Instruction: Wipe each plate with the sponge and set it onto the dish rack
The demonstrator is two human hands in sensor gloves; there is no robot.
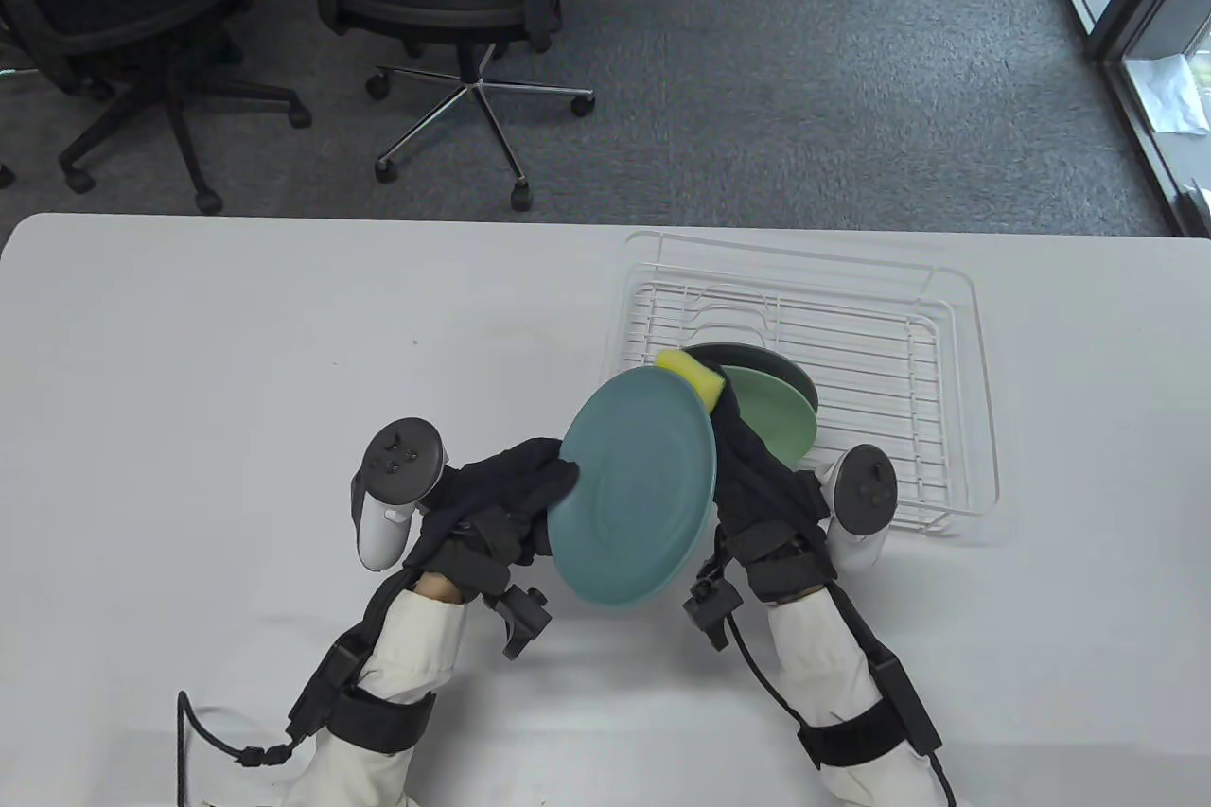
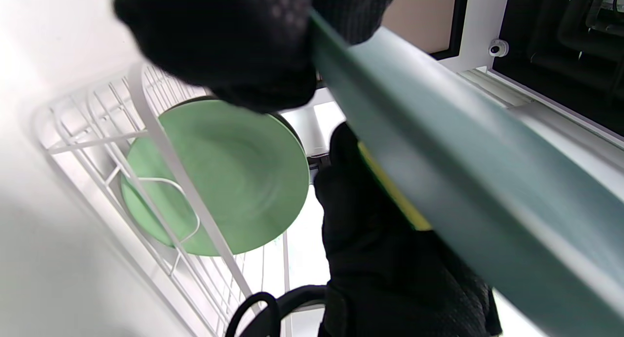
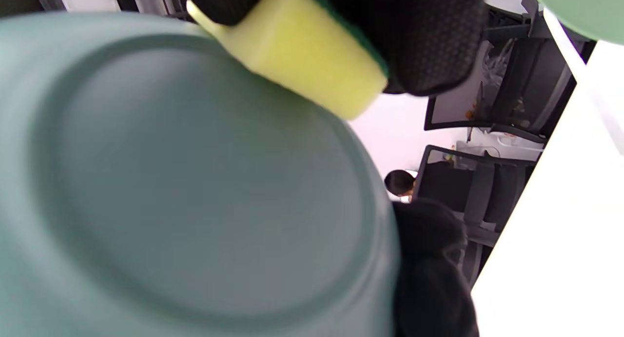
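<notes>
While left hand (image 1: 516,490) grips teal plate (image 1: 636,495) | right hand (image 1: 757,476) pinches sponge (image 1: 693,375); fingers half hidden

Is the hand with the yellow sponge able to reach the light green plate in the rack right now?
Probably yes. The right hand holds the sponge just beside the light green plate, and the dish rack is open on top. The teal plate is on its other side, not between them, but the fingers are busy with the sponge.
</notes>
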